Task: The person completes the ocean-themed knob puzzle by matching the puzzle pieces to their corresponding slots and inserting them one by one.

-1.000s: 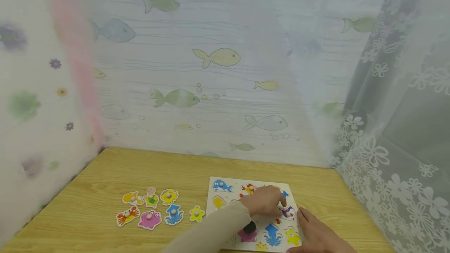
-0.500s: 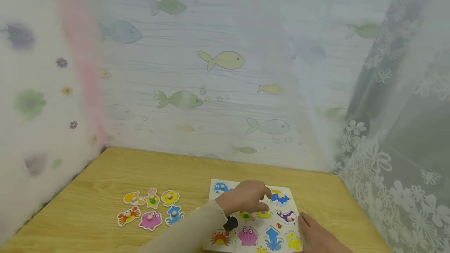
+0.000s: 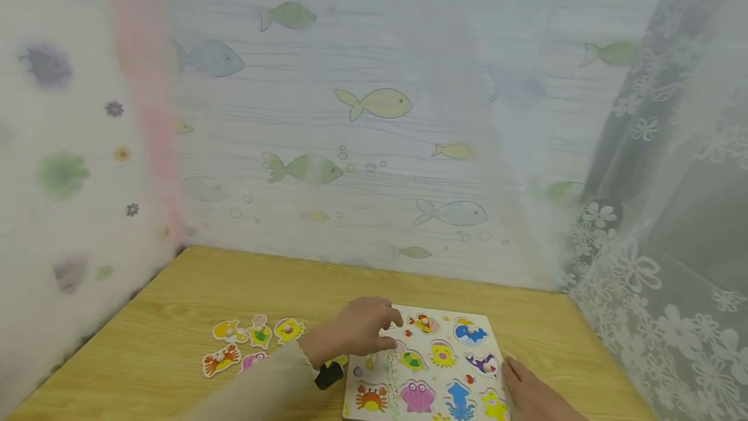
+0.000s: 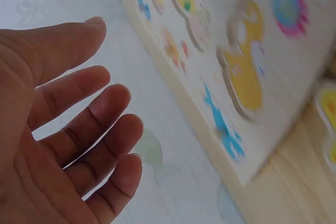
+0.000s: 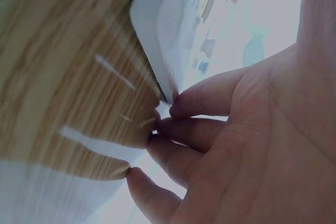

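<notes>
A white wooden peg puzzle board (image 3: 432,372) with sea-animal shapes lies on the table. My left hand (image 3: 359,327) is over its far-left part, fingers loosely bent, thumb apart. In the left wrist view nothing lies between its fingers, and a yellow recess (image 4: 247,82) shows beyond them. Against the board's right edge rests my right hand (image 3: 537,395); its fingertips (image 5: 181,106) touch the edge and the table in the right wrist view. Knobbed pieces sit in the board: a blue whale (image 3: 470,331), a purple animal (image 3: 482,365) and a red fish (image 3: 424,323).
Left of the board lie several loose pieces, among them a crab (image 3: 221,360), a turtle (image 3: 260,332), a yellow octopus (image 3: 289,330) and a partly hidden pink shell (image 3: 254,361). My left forearm covers others. A fish-printed curtain (image 3: 374,213) hangs behind the wooden table (image 3: 280,271).
My left hand has moved left across the board, from the purple piece near the right edge to the far-left part. The right hand stays at the right edge.
</notes>
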`<state>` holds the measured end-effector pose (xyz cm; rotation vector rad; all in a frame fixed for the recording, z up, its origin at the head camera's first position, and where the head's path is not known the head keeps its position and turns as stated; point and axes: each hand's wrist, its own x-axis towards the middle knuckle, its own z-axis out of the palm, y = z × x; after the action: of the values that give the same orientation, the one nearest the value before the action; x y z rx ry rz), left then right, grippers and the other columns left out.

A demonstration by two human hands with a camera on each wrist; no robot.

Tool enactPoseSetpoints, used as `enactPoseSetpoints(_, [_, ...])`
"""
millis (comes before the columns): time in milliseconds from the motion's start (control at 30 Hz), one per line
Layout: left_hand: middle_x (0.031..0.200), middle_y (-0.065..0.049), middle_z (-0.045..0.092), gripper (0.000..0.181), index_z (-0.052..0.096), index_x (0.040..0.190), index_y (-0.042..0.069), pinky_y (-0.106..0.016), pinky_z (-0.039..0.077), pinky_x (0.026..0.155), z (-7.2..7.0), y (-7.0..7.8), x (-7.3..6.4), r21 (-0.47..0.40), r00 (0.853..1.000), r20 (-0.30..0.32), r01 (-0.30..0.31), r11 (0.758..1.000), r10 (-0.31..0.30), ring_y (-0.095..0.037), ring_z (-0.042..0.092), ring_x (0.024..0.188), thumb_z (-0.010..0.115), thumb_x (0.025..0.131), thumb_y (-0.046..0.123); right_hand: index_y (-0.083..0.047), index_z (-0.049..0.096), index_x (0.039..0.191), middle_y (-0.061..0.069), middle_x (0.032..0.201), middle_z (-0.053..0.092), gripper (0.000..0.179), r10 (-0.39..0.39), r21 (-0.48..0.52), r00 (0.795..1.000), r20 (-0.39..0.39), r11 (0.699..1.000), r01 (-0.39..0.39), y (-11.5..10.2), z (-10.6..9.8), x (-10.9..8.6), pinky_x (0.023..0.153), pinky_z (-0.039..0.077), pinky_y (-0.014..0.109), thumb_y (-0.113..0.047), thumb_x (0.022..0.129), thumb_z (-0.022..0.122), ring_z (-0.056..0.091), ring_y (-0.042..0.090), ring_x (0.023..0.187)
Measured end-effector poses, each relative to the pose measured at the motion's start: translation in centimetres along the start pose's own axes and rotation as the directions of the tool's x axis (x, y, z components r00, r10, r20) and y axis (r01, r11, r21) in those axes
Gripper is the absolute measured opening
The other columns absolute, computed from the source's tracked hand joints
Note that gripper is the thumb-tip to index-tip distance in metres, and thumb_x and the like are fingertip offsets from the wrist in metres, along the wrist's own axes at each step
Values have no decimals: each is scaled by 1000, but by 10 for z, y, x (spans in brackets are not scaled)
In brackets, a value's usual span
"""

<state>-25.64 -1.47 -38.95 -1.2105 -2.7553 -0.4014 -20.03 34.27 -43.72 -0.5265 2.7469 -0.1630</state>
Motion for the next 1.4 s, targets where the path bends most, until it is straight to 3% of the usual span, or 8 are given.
enactPoseSetpoints(233, [89,1,59,28,68,109,15,-26,46,65,-17,-33,-40,-13,997,-63,51,999,-51,-8,53,74,73,84,27,19,29,139,38,144,25,108,-27,35,1000,-16,999,28,5,1,2,98,33,60,-63,78,64,26,51,133])
enactPoseSetpoints(400, [88,0,58,30,68,109,12,-29,45,64,-21,-51,-65,-5,992,-71,102,995,-102,-9,52,74,73,84,26,18,30,138,37,144,26,109,-28,12,999,-36,1000,29,3,3,1,98,34,59,-65,77,64,27,50,132])
enactPoseSetpoints(567, [87,2,56,30,67,109,12,-30,45,63,-25,-70,-87,-3,984,-89,155,988,-155,-9,51,74,74,83,25,18,30,138,37,143,26,108,-35,13,999,-34,999,36,2,2,0,97,35,59,-64,78,64,28,51,132])
enactPoseSetpoints(767, [86,1,55,29,67,107,10,-30,44,62,-29,-89,-107,-12,975,-87,206,979,-206,-13,52,74,74,83,24,17,29,139,36,144,27,113,15,31,999,-36,999,-14,0,1,3,97,35,59,-66,73,67,29,50,132])
enactPoseSetpoints(900, [85,2,55,28,68,107,9,-29,43,61,-29,-96,-117,-38,969,-65,237,971,-240,-10,51,73,74,83,21,17,29,140,34,144,28,117,47,35,998,-38,998,-45,-1,2,4,98,35,58,-69,69,68,30,48,132])
enactPoseSetpoints(1033, [84,2,54,27,68,107,8,-28,42,60,-26,-102,-123,-55,960,-49,272,961,-275,-8,48,71,73,83,20,17,29,140,34,144,28,116,31,32,998,-46,999,-29,0,3,3,97,35,58,-68,70,68,30,48,132])
enactPoseSetpoints(1200, [83,3,54,25,69,105,7,-30,42,62,-22,-107,-123,-81,945,-27,322,943,-325,-9,48,72,73,84,19,18,30,139,35,144,28,114,9,26,999,-50,1000,-7,0,3,2,97,36,58,-67,72,67,30,48,132])
enactPoseSetpoints(1400, [80,5,55,17,69,98,8,-32,44,63,-15,-113,-122,-72,942,-6,335,939,-336,-9,49,72,73,84,17,18,31,139,34,143,29,115,13,11,998,-61,1000,-12,-3,2,2,98,35,57,-68,71,66,31,47,132])
